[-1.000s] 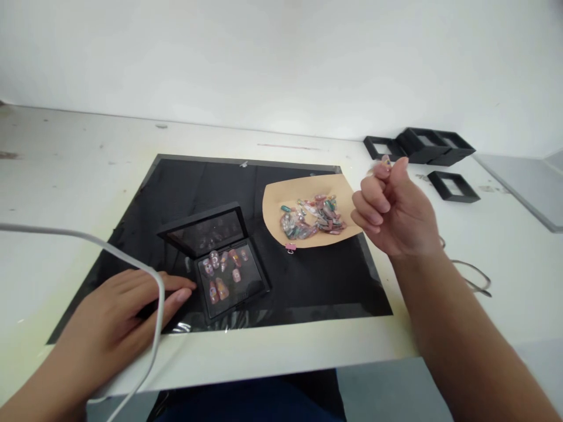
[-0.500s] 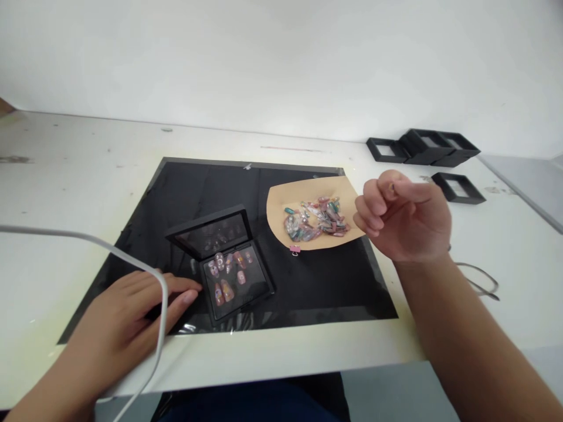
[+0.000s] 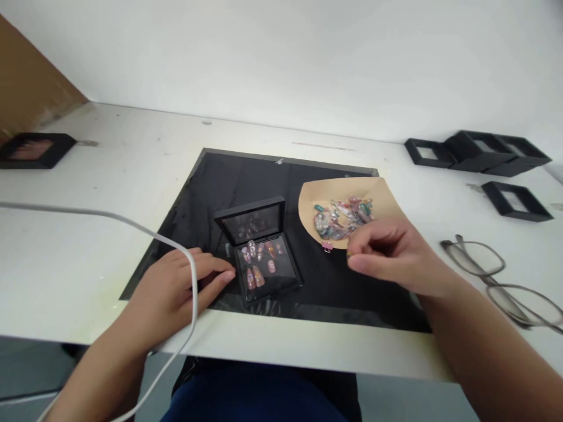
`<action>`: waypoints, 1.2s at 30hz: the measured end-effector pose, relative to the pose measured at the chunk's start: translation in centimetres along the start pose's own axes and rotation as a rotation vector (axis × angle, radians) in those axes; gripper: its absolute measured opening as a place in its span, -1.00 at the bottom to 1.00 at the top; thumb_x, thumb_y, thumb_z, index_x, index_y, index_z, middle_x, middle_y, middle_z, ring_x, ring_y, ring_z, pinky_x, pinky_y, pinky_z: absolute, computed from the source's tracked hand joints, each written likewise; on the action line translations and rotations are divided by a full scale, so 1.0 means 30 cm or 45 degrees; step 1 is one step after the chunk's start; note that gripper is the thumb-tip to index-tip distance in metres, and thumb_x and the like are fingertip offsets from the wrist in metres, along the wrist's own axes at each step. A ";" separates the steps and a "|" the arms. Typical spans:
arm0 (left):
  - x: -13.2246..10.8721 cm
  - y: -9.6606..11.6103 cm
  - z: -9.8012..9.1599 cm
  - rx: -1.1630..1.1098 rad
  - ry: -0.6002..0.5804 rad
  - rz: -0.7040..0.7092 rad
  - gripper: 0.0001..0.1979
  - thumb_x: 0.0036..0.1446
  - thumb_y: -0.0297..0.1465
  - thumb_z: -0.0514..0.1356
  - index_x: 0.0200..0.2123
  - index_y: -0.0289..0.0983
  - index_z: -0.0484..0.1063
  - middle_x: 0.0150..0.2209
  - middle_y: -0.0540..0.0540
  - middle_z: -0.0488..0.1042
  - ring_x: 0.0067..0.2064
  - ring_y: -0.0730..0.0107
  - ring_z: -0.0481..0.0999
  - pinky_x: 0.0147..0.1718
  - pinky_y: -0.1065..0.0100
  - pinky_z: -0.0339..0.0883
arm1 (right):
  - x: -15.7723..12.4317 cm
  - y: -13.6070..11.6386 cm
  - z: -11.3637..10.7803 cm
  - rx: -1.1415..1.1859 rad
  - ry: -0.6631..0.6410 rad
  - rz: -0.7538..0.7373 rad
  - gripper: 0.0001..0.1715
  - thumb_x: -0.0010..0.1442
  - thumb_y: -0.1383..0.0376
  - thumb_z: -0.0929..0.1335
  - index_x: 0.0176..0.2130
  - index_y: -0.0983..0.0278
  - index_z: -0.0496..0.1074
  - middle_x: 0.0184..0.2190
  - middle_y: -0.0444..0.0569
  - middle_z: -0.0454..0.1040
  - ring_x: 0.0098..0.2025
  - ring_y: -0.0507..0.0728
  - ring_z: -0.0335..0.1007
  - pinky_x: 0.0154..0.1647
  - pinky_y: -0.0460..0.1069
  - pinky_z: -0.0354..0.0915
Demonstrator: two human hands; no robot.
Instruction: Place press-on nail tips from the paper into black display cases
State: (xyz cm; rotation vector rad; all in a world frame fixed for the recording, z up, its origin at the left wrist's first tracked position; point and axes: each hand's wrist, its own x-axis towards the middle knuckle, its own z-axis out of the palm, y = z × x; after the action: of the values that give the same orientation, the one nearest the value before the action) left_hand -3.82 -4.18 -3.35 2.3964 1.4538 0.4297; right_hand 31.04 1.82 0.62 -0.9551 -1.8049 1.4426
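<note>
An open black case [image 3: 290, 281] with a raised mirrored lid lies on a black mat [image 3: 246, 170]. Several decorated press-on nails [image 3: 257, 276] sit in rows in its base. My left hand [image 3: 176, 293] rests on the mat with its fingers stretched out, their tips at the case's left edge. Right of the case, my right hand [image 3: 391, 258] is in a pinch; a small press-on nail, mostly hidden, shows a yellowish edge at the fingertips. Behind that hand, a tan paper tray [image 3: 316, 193] carries a heap of mixed press-on nails [image 3: 338, 220]; a pink clip [image 3: 326, 246] grips its front edge.
Several black box frames [image 3: 479, 149] stand at the back right, with another [image 3: 516, 201] in front. Eyeglasses [image 3: 505, 281] lie by my right forearm. A white cable [image 3: 193, 281] crosses in front of my left hand. Another black box [image 3: 37, 149] is at far left.
My right hand has come down and left from beside the tan tray to its front edge, still pinching. The view has swung left, so the table appears farther right. My left hand stays by the case.
</note>
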 end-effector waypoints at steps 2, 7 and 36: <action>0.001 0.005 -0.001 -0.019 0.001 -0.009 -0.82 0.37 -0.25 0.12 -0.16 -0.13 0.50 -0.27 0.09 0.60 -0.27 0.39 0.50 -0.21 0.28 0.24 | -0.002 -0.015 0.054 -0.230 -0.061 0.064 -0.76 0.19 0.25 0.44 -0.49 0.25 0.47 -0.68 -0.30 -0.03 -0.63 -0.07 -0.16 -0.62 -0.07 -0.11; 0.005 0.014 0.000 -0.029 0.015 -0.020 -0.84 0.36 -0.24 0.14 -0.17 -0.14 0.50 -0.34 0.08 0.55 -0.31 0.41 0.47 -0.25 0.30 0.20 | -0.004 -0.040 0.181 -0.744 -0.173 0.007 -0.82 0.19 0.29 0.40 -0.45 0.24 0.53 -0.66 -0.28 -0.03 -0.60 -0.07 -0.07 -0.59 -0.09 -0.08; 0.007 0.024 0.000 -0.017 0.035 -0.016 -0.81 0.36 -0.23 0.14 -0.18 -0.16 0.51 -0.38 0.05 0.54 -0.33 0.40 0.46 -0.28 0.30 0.21 | 0.037 0.030 0.239 -0.803 -0.020 0.334 -0.79 0.22 0.11 0.42 -0.24 0.17 0.40 -0.65 -0.33 0.17 -0.59 -0.02 0.11 -0.52 -0.07 0.04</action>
State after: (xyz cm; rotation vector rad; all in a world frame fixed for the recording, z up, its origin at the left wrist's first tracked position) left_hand -3.17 -4.31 -3.04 2.3788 1.4724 0.4698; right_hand 24.62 -0.86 -1.68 -1.5372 -2.2663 1.0217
